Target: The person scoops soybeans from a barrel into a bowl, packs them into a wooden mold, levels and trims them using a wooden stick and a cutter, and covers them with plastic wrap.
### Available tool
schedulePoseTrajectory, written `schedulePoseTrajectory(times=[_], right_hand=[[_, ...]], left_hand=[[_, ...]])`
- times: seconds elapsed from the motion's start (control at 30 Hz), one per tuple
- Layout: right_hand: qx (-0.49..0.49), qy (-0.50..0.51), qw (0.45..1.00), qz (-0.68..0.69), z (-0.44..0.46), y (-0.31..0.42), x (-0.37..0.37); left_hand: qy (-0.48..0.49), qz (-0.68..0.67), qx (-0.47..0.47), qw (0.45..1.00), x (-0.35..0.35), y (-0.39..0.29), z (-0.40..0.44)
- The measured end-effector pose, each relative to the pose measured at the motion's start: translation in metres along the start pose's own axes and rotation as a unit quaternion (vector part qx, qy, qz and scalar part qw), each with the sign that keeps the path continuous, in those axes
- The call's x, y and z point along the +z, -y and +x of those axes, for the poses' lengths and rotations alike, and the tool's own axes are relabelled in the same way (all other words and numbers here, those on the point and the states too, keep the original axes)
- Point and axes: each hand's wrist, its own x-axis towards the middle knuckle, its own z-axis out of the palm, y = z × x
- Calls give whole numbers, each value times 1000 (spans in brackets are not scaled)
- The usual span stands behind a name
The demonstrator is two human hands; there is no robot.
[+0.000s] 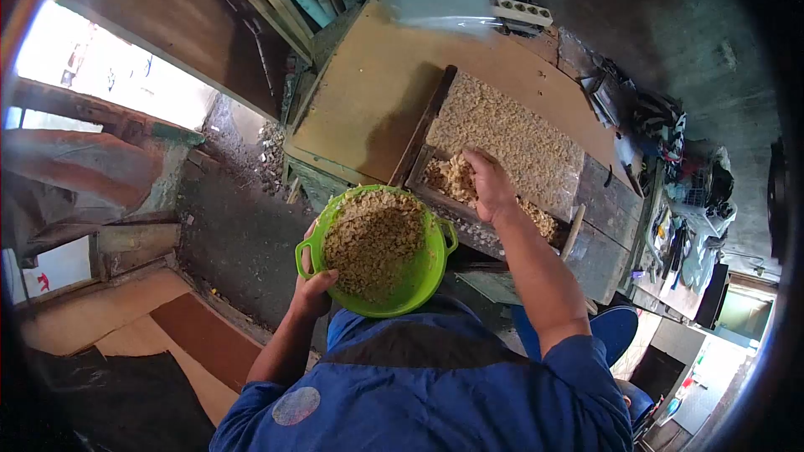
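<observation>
In the head view, the two hands were apart, each at its own container. The left hand (316, 283) was clamped on the rim of a green bowl (429, 274), beside its left handle, with the thumb over the inner edge. The bowl was held in front of the blue shirt (435, 406), near the front edge of a table (360, 109); brown crumbs (373, 238) covered much of its inside, while the green wall showed bare toward the lower right. The right hand (488, 186) was over a narrow wooden trough (412, 169) at the table's front, its fingers bent against pale pieces (448, 177); whether they had closed on any could not be told. Directly beyond the trough, a flat layer of similar pieces (507, 138) was spread across the tabletop, bordered on the left by a dark wooden strip (430, 121). A wooden stick (574, 233) stood out at the trough's right end. At the table's far side lay a clear plastic bag (440, 0), just beside a white power strip (521, 12).
</observation>
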Motion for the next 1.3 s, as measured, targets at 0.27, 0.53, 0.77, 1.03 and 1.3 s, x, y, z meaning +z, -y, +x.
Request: schedulePoseTrajectory(times=[0.27,0.53,0.77,1.03,1.3], right_hand=[[-223,69,864,-446,-14,6,11],[-354,22,853,-382,-41,17,10],[-277,261,841,-385,-111,6,44],[-252,309,765,-506,-129,-68,68],[-133,477,696,-520,-136,-69,80]], left_hand=[[-5,18,27,999,6,-15,1],[-4,27,36,999,9,-16,5],[22,77,44,996,17,-21,8],[18,88,37,995,29,-26,-2],[16,96,47,994,23,-20,-6]])
